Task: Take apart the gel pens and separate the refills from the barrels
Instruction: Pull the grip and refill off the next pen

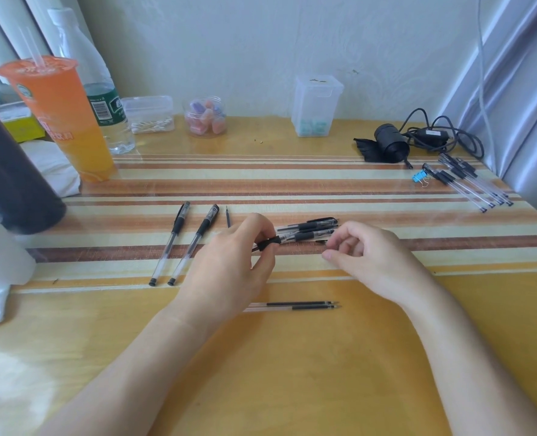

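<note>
- Head view: left hand pinches the black end of a gel pen between thumb and fingertips, with the pen's far end among the pile.
- Right hand hovers just beside it, fingers loosely curled, thumb and forefinger narrowly apart, nothing visible in them.
- Between the hands, slightly beyond them, lies the pen pile.
- Left of the left hand lie two whole pens, side by side.
- A lone refill lies just beyond the left hand.
- Nearer than the hands lie two refills, partly under the left wrist.
- Far beyond the right hand, the clear barrels sit near the surface's right edge, a blue clip beside them.
- The drink cup crowds the far left.
- Bare surface spreads around both forearms.
</note>
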